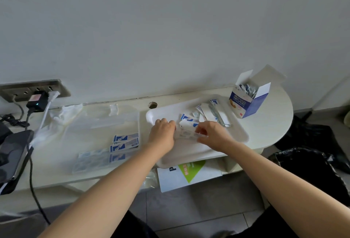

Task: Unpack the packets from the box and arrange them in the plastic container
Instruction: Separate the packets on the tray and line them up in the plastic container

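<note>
An open blue and white box [246,101] stands at the back right of the table, with several packets showing in its top. On a white tray [238,133] in front of it lie several loose white and blue packets [208,111]. Over the tray, my left hand [162,129] and my right hand [212,133] both grip a small stack of packets [186,134] between them. A clear plastic container [106,139] lies to the left on the table, with several blue and white packets [125,142] in it.
A wall socket strip [32,90] with a black adapter and cables is at the far left, above a dark phone [13,154]. A white and green booklet [189,173] sticks out under the tray. Black bags [310,164] lie on the floor at right.
</note>
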Demonstrator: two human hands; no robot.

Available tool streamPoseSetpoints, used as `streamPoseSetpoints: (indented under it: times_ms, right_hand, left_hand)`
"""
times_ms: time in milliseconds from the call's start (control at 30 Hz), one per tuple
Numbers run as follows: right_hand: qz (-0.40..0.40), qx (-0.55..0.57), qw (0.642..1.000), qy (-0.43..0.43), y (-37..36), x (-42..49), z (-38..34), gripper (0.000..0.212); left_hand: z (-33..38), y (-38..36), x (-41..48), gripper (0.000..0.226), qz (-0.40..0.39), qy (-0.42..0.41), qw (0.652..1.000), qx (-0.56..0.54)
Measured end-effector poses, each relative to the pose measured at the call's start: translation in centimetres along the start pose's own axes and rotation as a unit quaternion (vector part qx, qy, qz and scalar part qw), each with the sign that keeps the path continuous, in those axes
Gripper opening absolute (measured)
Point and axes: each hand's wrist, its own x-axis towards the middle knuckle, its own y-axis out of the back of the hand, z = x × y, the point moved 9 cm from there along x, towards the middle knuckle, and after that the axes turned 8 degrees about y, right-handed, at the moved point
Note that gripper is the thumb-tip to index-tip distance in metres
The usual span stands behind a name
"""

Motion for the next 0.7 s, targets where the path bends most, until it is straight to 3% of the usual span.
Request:
streamPoseSetpoints:
  times_ms: [133, 233, 400, 533, 700]
  right_hand:
    - [0.051, 0.113, 0.992, -0.032, 1.2, -0.3, 1.9, 0.007]
    - [0.081, 0.173, 0.980, -0.053, 1.9, -0.4, 2.8, 0.016]
    - [0.082, 0.226, 0.968, -0.072, 1.6, -0.6, 3.4, 0.015]
    - [0.071, 0.240, 0.965, -0.075, 1.2, -0.9, 3.3, 0.015]
    - [0.078, 0.314, 0.942, -0.089, 1.4, -1.2, 3.3, 0.016]
  left_hand:
    - [-0.4, 0.3, 0.5, 0.027, 0.011, 0.018, 0.999, -0.042]
    - [-0.7, 0.6, 0.4, 0.020, 0.027, 0.033, 0.998, -0.046]
    - [-1.1, 0.1, 0.3, 0.036, 0.019, 0.054, 0.998, -0.041]
    - [-1.1, 0.2, 0.1, 0.029, 0.016, 0.057, 0.998, -0.029]
    - [-0.3, 2.4, -0.7, 0.003, 0.095, 0.026, 0.992, -0.083]
